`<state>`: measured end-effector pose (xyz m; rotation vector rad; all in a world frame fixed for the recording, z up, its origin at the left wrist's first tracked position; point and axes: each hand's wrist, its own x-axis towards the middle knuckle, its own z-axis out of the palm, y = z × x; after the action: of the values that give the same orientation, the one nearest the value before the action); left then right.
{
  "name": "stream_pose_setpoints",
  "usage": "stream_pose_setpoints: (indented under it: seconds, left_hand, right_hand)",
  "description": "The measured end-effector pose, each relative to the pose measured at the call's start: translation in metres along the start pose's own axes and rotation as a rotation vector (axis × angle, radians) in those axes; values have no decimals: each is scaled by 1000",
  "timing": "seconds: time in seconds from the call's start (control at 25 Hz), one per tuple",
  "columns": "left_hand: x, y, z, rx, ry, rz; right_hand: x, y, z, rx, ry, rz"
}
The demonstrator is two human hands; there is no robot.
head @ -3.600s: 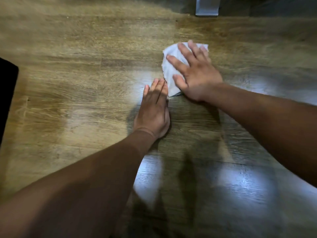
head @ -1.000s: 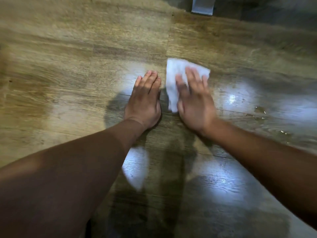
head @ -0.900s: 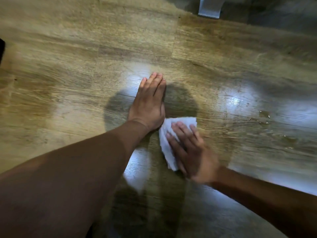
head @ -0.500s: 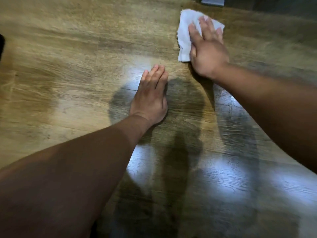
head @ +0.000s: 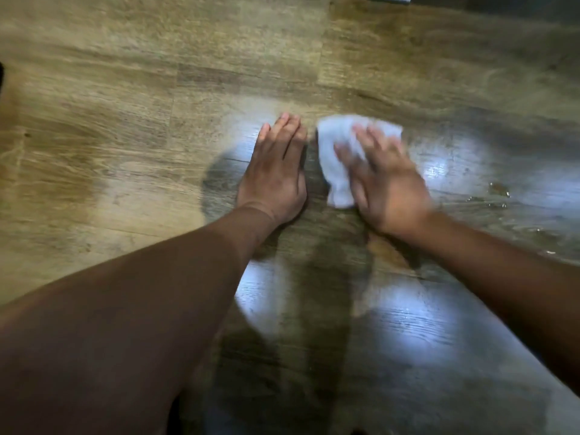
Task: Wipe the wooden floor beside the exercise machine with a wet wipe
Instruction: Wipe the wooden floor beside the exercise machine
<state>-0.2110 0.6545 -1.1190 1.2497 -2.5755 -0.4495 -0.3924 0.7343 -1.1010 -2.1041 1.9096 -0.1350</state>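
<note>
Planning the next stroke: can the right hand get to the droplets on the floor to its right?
Probably yes: the right hand, flat on the wet wipe, has only bare wooden floor between it and the droplets.

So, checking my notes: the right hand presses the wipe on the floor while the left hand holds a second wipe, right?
Not quite. In the head view the left hand holds nothing and lies flat on the floor; the right hand does press the wipe.
</note>
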Motion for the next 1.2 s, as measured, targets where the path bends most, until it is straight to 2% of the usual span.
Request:
stream_pose_setpoints:
  seconds: [0.08, 0.2, 0.32, 0.4, 0.48, 0.52, 0.6, 0.68, 0.76, 0.88, 0.92, 1.04, 1.12, 1.2]
  left_hand:
    - [0, 1, -1, -13, 13, 7]
    - [-1, 1, -1, -9, 25, 15]
    - [-2, 0, 1, -11, 36, 7]
    - [-1, -1, 1, -12, 38, 8]
    - [-1, -3, 1, -9, 31, 15]
    - [-1, -2, 1, -5, 18, 17]
    - [1, 2, 0, -9, -11, -10]
    - [0, 2, -1, -21, -24, -54]
    - [0, 7, -7, -26, -5, -102]
    - [15, 37, -9, 22, -11, -232]
    - [20, 50, -4, 49, -34, -181]
    - [17, 80, 19, 81, -146, 59]
    - [17, 79, 28, 116, -202, 84]
    - [18, 76, 30, 126, -202, 62]
  right_hand:
    - [72, 34, -23, -8, 9, 192]
    - [81, 41, -23, -35, -10, 217]
    - [-35, 0, 16, -65, 3, 65]
    - [-118, -31, 29, -23, -91, -174]
    - [-123, -19, 24, -13, -146, -285]
    - [-101, -7, 19, -45, -103, -245]
    - [-29, 23, 4, -88, 12, 12]
    - [33, 51, -16, -62, 34, 208]
    - [51, 59, -22, -32, 21, 263]
    - [-22, 24, 8, -47, 113, 214]
    - [-68, 2, 21, -40, 102, 151]
    - [-187, -44, 37, 6, -76, -85]
    - [-185, -21, 31, -15, -105, -123]
    - [-126, 14, 23, -48, -1, -6]
